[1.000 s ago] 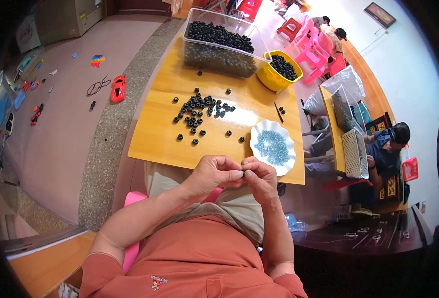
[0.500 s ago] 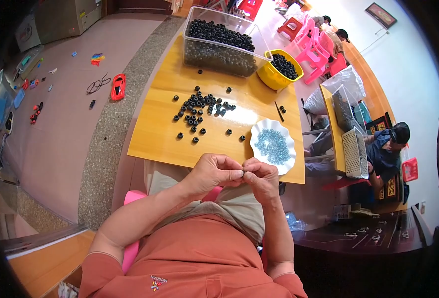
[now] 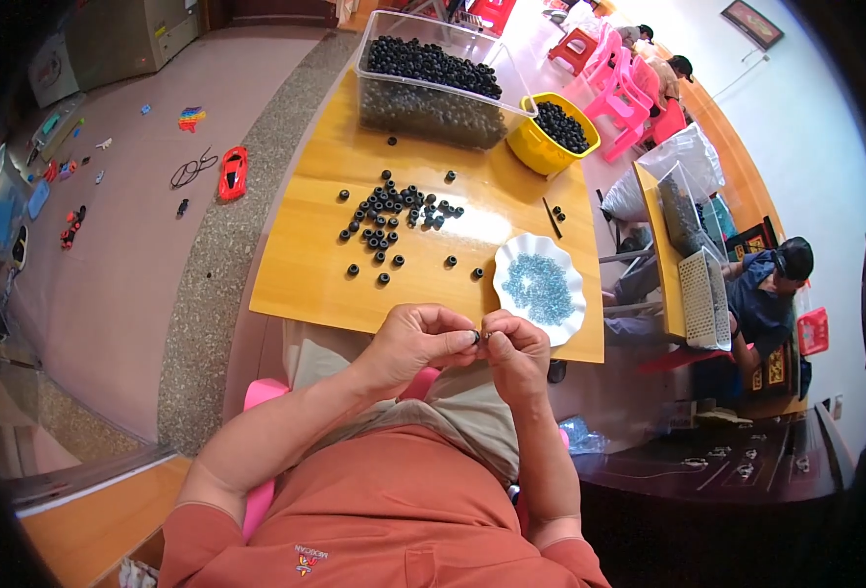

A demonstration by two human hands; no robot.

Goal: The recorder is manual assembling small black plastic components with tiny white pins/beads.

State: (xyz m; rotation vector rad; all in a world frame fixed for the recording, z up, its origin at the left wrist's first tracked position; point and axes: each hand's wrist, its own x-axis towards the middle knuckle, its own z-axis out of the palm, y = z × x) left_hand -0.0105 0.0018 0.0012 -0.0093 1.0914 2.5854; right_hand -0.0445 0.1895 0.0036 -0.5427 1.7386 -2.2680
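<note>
Just over the table's near edge, my left hand (image 3: 418, 343) pinches a small black ring-shaped piece (image 3: 476, 336) between thumb and forefinger. Close beside it, the thumb and fingers of my right hand (image 3: 518, 355) are pressed together; whatever they hold is too small to make out. The fingertips of both hands almost meet. Right of them, a white plate with a wavy rim (image 3: 575, 284) holds many small pale-blue translucent beads (image 3: 537, 288). Loose black pieces (image 3: 391, 206) of the same kind lie scattered over the middle of the wooden table (image 3: 301, 265).
A transparent bin (image 3: 433, 118) full of black pieces stands at the table's far end, beside a yellow basket (image 3: 526, 147) of them. A thin dark stick (image 3: 552, 218) lies near the right edge. Another person (image 3: 761, 294) sits at a table to the right. A red toy car (image 3: 233, 173) is on the floor.
My fingertips, which touched each other before, have drawn slightly apart, so that the black piece in my left hand shows. The things on the table stay where they were.
</note>
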